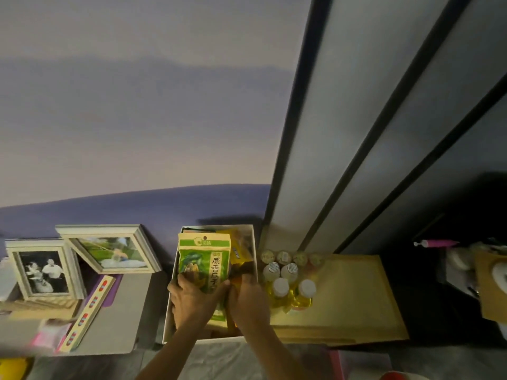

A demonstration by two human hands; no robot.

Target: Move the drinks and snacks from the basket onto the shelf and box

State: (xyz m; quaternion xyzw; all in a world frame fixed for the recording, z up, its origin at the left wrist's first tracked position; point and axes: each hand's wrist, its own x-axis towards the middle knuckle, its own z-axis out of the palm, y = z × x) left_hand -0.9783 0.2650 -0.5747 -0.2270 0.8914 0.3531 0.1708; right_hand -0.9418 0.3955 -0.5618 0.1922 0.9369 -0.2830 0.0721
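A white open box (254, 242) stands against the wall with snack packets inside. On top lies a green and tan snack bag (204, 259) with large printed characters. My left hand (192, 300) grips its lower left part and my right hand (248, 300) holds its lower right edge, both inside the box. Yellow and orange packets (241, 250) lie under and to the right of the bag. Right of the box, several drink bottles with white caps (289, 286) and small cups (290, 257) stand on a wooden shelf top (351, 297). The basket is not in view.
Two framed photos (44, 267) (112, 250) lean on the wall at left on a grey surface, beside a long tan strip (90, 311). A dark cabinet with tall panels (356, 133) rises at right. A pink-handled item (436, 243) lies at far right.
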